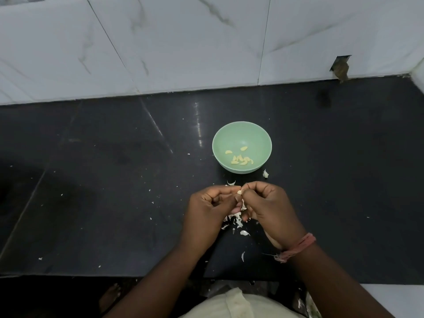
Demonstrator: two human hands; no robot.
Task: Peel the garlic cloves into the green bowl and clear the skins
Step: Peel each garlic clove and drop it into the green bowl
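Both hands pinch one small pale garlic clove (239, 192) over papery white skins (236, 222).
Left hand (206, 211) and right hand (269, 210) curl round it; beyond, round pale-green bowl (229, 131) holds peeled yellow cloves (242, 159).

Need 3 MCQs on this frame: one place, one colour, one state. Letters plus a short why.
1. Where does the bowl stand from the hands?
A) beyond them, toward the wall
B) left of them
C) under them

2. What colour is the counter?
A) white
B) black
C) green

3. What are the hands doing?
A) resting flat
B) lifting the bowl
C) pinching a clove between them

Key:
1 A, the bowl sits farther up the counter than the left hand and right hand.
2 B, the counter is dark and glossy.
3 C, both hands' fingertips meet on the clove, above the skins.
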